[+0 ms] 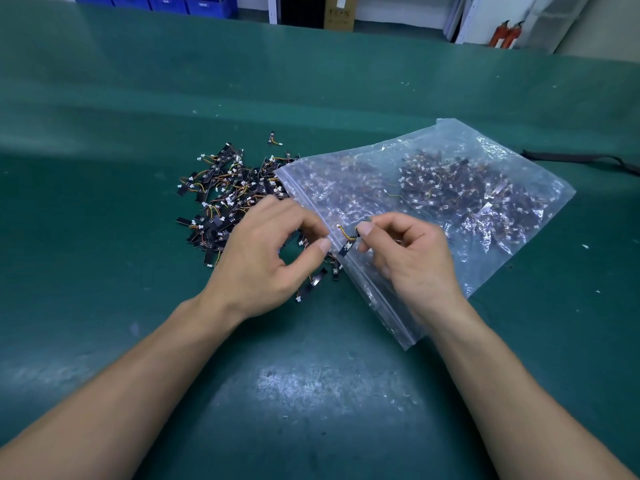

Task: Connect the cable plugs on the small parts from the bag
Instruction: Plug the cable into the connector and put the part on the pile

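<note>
- The near stretch of the green desk (311, 393) is crossed only by the two forearms, which are brought in from either side so that the work is kept central and close under the eye.
- A black strip part (347, 244) is pinched between thumb and forefinger of the right hand (415, 261), the other fingers being curled beneath. It is held just above the zip edge of the bag, probably to free its lead.
- The part's long axis is tilted from upper right to lower left, with the free end pointing down toward the desk. From its upper end a yellow-orange cable (341, 231) is looped toward the left hand.
- The left hand (263, 261) is curled, thumb and fingertips drawn together just beside the cable's end. Whether the plug is already pinched cannot be told, as it is too small here.
- Behind, the clear zip bag (450, 188) is laid flat, mouth leftward, so that a pile of parts (225, 199) is spilled within reach.
- Farthest off, blue bins (156, 1) and red fire extinguishers (505, 34) are seen.
</note>
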The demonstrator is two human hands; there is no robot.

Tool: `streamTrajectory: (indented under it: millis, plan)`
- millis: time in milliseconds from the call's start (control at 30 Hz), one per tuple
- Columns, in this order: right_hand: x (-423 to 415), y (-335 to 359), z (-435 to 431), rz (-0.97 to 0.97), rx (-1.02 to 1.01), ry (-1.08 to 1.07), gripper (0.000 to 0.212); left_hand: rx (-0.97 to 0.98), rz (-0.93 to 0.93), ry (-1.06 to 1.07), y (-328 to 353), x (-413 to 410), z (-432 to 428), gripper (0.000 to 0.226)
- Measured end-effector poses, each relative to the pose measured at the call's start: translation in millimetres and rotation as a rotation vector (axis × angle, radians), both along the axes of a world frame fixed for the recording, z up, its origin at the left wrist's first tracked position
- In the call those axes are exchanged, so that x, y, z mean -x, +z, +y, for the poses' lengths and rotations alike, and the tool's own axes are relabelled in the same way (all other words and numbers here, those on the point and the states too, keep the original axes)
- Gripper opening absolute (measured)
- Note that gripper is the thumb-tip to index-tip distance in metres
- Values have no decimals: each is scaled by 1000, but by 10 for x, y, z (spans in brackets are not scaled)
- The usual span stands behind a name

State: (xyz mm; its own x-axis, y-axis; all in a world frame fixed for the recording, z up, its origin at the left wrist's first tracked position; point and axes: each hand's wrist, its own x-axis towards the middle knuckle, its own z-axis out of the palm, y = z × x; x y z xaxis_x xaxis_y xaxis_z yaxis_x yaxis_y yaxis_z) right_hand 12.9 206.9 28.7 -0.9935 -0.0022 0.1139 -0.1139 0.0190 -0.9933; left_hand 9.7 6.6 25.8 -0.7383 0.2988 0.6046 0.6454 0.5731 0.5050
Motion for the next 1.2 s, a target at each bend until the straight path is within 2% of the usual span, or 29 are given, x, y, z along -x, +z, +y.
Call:
streamTrajectory:
  millis: [167, 267, 333, 533, 633, 733, 967, 1200]
  plan:
    - [-26, -14, -28, 45, 13, 34, 18, -86, -98, -23, -27, -22, 74, 12]
    - [-35, -21, -27, 47, 26, 63, 11, -131, -70, 15, -50, -7, 76, 6]
    - [-33, -30, -10, 72, 10, 58, 8, -88, -21, 32, -53, 17, 51, 6]
    - [-16, -95, 44, 304, -290, 30, 16, 125, 185, -10, -54, 83, -27, 8]
    - [0, -92, 63, 426, -408, 18, 5, 145, 221, -14, -47, 92, -35, 11]
    - [9, -103, 63, 503, -427, 5, 7, 103, 180, -32, -42, 77, -33, 12]
    - [2, -109, 43, 444, -397, 24, 4, 20, 117, -47, -40, 64, -19, 9]
    - [-25, -89, 21, 293, -323, 48, 7, -44, -74, -89, -52, 33, -5, 8]
